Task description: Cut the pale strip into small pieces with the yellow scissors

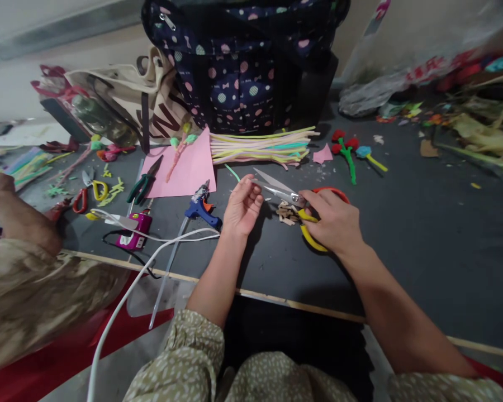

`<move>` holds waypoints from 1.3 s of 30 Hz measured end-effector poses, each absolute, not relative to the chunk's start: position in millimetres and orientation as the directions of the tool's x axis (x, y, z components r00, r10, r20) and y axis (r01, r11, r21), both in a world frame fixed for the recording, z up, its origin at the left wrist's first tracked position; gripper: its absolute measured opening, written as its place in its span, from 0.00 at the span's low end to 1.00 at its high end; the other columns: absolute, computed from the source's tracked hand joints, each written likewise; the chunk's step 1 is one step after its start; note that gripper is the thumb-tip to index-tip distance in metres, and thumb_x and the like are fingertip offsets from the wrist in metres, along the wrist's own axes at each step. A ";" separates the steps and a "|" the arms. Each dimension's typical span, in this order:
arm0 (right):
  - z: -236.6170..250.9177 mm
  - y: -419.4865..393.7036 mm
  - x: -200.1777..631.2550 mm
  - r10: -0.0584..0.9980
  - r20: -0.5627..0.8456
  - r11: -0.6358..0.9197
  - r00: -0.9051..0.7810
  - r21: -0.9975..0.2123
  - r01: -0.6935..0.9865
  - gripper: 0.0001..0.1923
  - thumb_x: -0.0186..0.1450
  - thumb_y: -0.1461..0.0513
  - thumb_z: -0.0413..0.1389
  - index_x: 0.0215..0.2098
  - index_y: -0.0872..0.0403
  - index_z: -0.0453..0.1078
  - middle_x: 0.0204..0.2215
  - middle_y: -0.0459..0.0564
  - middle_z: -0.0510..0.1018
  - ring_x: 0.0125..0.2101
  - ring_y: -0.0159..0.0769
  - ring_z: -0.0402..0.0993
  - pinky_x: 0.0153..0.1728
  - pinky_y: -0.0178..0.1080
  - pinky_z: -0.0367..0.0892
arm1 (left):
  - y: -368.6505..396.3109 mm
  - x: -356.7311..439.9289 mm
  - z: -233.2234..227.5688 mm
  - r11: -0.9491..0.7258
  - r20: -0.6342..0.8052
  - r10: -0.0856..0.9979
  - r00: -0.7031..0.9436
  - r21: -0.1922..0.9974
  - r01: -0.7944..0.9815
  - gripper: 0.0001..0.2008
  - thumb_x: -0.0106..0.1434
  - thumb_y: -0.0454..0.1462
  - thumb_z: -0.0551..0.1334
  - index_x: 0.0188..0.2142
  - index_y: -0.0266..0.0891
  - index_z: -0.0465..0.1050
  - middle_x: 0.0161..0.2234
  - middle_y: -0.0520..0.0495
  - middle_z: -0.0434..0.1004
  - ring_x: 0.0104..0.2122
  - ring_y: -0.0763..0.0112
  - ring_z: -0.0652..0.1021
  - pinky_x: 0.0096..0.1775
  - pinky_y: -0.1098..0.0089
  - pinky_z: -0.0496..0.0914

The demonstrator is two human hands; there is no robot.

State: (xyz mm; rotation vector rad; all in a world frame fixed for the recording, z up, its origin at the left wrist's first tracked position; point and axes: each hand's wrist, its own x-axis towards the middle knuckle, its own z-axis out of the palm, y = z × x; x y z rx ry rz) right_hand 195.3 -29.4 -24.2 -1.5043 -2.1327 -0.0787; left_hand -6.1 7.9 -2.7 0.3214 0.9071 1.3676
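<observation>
**Fingers on Scissors Above Wood Pieces**

Head view. Fingers (318,207) of the right hand (333,220) are clamped on the yellow handles of the scissors (291,196). The blades stand apart and point left toward the left hand (242,207). Left-hand fingers (251,187) are curled, thumb and forefinger tips pinched together just beside the blade tips; whether they grip anything cannot be told. A small pile of wood pieces (287,213) lies on the table (423,234) directly under the scissors, between the two hands.

- Glue gun (201,207): just left of the left hand, blue body, white cable running off the near edge.
- Pink paper (186,167): behind the glue gun, flat on the table.
- Pipe cleaners (262,148): bundled behind the hands, in front of the dotted bag (243,67).
- Pliers (142,184): beside the pink paper, green handles.
- Second scissors (90,192): far left, red and yellow handles.
- Pipe-cleaner flowers (347,148): right of the bundle, well apart from the hands.

Another person's arm (8,206) rests at the left table edge.
</observation>
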 end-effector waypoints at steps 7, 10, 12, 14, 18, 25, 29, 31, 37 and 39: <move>-24.5 -28.1 196.2 0.876 0.444 0.322 -0.188 -0.248 0.914 0.19 0.60 0.64 0.51 0.49 0.49 0.71 0.37 0.49 0.76 0.34 0.33 0.69 0.30 0.34 0.57 | 6.4 -7.4 -2.3 0.251 -0.336 0.942 0.006 0.692 -0.677 0.08 0.54 0.33 0.68 0.35 0.41 0.74 0.32 0.53 0.78 0.29 0.80 0.77 0.29 0.80 0.69; -22.7 -28.0 196.0 0.877 0.445 0.324 -0.181 -0.268 0.907 0.19 0.61 0.63 0.50 0.50 0.49 0.71 0.37 0.48 0.77 0.33 0.33 0.70 0.30 0.35 0.58 | 7.3 -7.7 -3.7 0.226 -0.322 0.947 -0.014 0.693 -0.684 0.09 0.53 0.33 0.69 0.35 0.41 0.74 0.32 0.53 0.78 0.28 0.81 0.77 0.28 0.81 0.69; -21.9 -28.2 195.8 0.879 0.438 0.332 -0.188 -0.281 0.901 0.18 0.62 0.63 0.50 0.49 0.49 0.71 0.37 0.48 0.77 0.34 0.33 0.70 0.31 0.35 0.58 | 8.0 -8.0 -4.6 0.204 -0.322 0.946 -0.046 0.699 -0.686 0.09 0.53 0.33 0.69 0.35 0.41 0.74 0.33 0.53 0.79 0.28 0.81 0.77 0.28 0.81 0.69; -21.8 -28.6 195.4 0.878 0.430 0.352 -0.210 -0.283 0.892 0.18 0.62 0.64 0.50 0.49 0.49 0.71 0.37 0.48 0.76 0.34 0.33 0.70 0.30 0.35 0.58 | 8.4 -8.2 -5.4 0.187 -0.314 0.947 -0.066 0.707 -0.682 0.10 0.53 0.33 0.69 0.36 0.42 0.74 0.33 0.54 0.79 0.28 0.82 0.77 0.28 0.82 0.69; -22.7 -29.0 195.0 0.868 0.431 0.383 -0.246 -0.266 0.885 0.18 0.61 0.65 0.50 0.48 0.49 0.71 0.37 0.48 0.76 0.35 0.33 0.70 0.29 0.34 0.57 | 8.1 -8.4 -6.1 0.175 -0.285 0.957 -0.050 0.707 -0.685 0.10 0.54 0.32 0.69 0.35 0.42 0.74 0.32 0.55 0.78 0.27 0.84 0.77 0.29 0.82 0.70; -24.2 -28.0 196.2 0.863 0.447 0.368 -0.236 -0.235 0.900 0.18 0.61 0.64 0.51 0.48 0.49 0.71 0.37 0.47 0.76 0.34 0.32 0.70 0.30 0.33 0.57 | 5.8 -5.7 -2.6 0.220 -0.290 0.957 0.010 0.702 -0.677 0.10 0.52 0.30 0.70 0.35 0.40 0.75 0.24 0.56 0.74 0.25 0.82 0.77 0.27 0.83 0.70; -23.3 -28.1 196.0 0.841 0.479 0.398 -0.253 -0.230 0.888 0.18 0.59 0.65 0.53 0.48 0.49 0.72 0.36 0.47 0.76 0.34 0.31 0.70 0.29 0.32 0.56 | 5.2 -4.7 -1.4 0.220 -0.296 0.955 0.008 0.692 -0.688 0.12 0.50 0.29 0.70 0.34 0.39 0.76 0.24 0.56 0.75 0.25 0.82 0.77 0.28 0.83 0.70; -22.5 -28.5 195.5 0.825 0.502 0.416 -0.258 -0.231 0.879 0.19 0.59 0.65 0.53 0.48 0.50 0.72 0.35 0.46 0.76 0.34 0.30 0.70 0.28 0.32 0.56 | 5.3 -5.0 -1.7 0.213 -0.296 0.955 0.001 0.682 -0.699 0.11 0.50 0.29 0.70 0.34 0.40 0.76 0.26 0.56 0.77 0.26 0.82 0.77 0.28 0.82 0.71; -22.5 -28.4 195.0 0.815 0.511 0.424 -0.272 -0.206 0.882 0.18 0.59 0.65 0.52 0.47 0.50 0.72 0.35 0.47 0.76 0.33 0.30 0.70 0.28 0.32 0.56 | 4.6 -5.0 -0.9 0.204 -0.313 0.950 -0.026 0.678 -0.706 0.11 0.51 0.29 0.69 0.34 0.41 0.76 0.28 0.55 0.79 0.26 0.81 0.78 0.28 0.81 0.71; -23.4 -28.0 195.4 0.823 0.498 0.415 -0.272 -0.199 0.888 0.18 0.59 0.65 0.52 0.47 0.51 0.72 0.35 0.47 0.76 0.33 0.31 0.69 0.28 0.32 0.56 | 4.0 -4.5 -0.1 0.204 -0.311 0.950 -0.025 0.678 -0.706 0.11 0.50 0.29 0.70 0.34 0.40 0.76 0.28 0.54 0.79 0.26 0.80 0.78 0.28 0.81 0.71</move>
